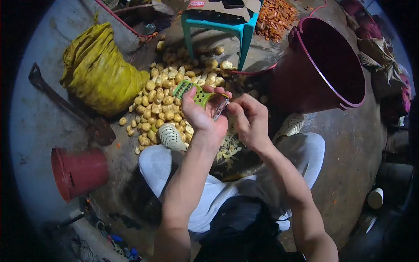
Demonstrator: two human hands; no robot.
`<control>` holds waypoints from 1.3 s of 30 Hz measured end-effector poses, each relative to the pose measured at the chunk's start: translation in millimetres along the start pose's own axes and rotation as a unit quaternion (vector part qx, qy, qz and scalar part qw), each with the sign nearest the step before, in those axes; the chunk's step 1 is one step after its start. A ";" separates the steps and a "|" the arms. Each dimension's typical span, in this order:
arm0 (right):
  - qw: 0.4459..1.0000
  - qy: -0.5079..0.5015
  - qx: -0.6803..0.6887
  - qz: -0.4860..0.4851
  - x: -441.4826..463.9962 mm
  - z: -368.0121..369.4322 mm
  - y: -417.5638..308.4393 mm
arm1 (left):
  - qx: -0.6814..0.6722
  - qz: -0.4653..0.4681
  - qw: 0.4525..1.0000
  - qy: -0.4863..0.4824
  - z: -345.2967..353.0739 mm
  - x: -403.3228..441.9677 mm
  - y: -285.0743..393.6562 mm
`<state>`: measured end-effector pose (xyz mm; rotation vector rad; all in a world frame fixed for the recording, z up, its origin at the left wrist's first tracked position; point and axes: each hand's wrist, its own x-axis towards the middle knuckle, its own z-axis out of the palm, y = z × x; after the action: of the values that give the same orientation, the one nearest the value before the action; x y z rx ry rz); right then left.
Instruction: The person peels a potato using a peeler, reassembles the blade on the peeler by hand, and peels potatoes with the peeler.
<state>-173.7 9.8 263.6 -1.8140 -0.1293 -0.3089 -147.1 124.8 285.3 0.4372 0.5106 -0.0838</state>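
Note:
My left hand [201, 117] is closed around a green vegetable peeler [199, 97], which has a grater-like perforated body and a metal blade at its right end. Close beside that blade, my right hand [251, 122] has its thumb and fingers pinched together; whatever is between them is too small to make out. Beyond both hands, a heap of potatoes [168, 100] is spread over the floor, some looking peeled. Pale peelings [229, 148] lie on the ground between my feet, below the hands.
A yellow sack [98, 70] leans at the left, with a shovel [65, 100] beside it. A small red bucket [80, 172] stands nearer. At the right is a large maroon bucket [301, 74]. A teal stool [218, 24] carries a cardboard box; orange peelings [275, 19] lie behind.

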 end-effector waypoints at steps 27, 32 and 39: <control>0.996 0.029 -0.047 -0.063 3.1 0.1 0.1 | -0.006 0.009 1.000 0.017 -3.3 0.8 -4.0; 0.992 -0.017 -0.097 -0.079 -0.7 -1.4 -3.6 | -0.011 0.007 1.000 0.006 -3.2 0.5 -3.5; 0.995 0.011 -0.067 -0.068 1.1 -1.2 -1.6 | 0.002 0.018 1.000 0.014 -3.3 -0.2 -4.6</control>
<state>-173.3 9.1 265.6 -1.9377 -0.2218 -0.4438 -149.6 122.0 281.1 0.4523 0.5292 -0.0439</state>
